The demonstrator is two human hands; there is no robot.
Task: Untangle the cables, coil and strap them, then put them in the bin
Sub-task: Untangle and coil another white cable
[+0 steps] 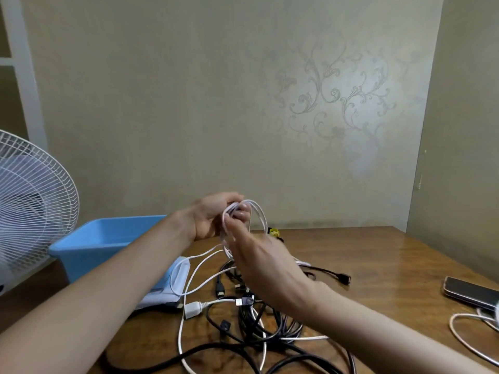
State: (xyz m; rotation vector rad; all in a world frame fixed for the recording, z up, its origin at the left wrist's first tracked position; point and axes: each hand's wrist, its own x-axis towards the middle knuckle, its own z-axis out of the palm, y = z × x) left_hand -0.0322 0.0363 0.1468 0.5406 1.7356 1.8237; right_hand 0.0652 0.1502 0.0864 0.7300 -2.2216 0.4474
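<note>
My left hand (213,215) is raised above the table and grips a small coil of white cable (258,213), whose loops stick out to the right of the fingers. My right hand (259,261) is just below and in front of it, fingers curled round the same white cable where it runs down from the coil. The cable's loose length trails onto the table to a white plug (192,309). Below the hands lies a tangle of black and white cables (256,327). The blue bin (108,244) stands at the back left of the table.
A white fan (32,206) stands at the far left beside the bin. A white and blue box (172,284) lies in front of the bin. A phone (471,292) with a white cable (464,336) lies at the right edge. Something small and yellow (274,232) sits behind the hands.
</note>
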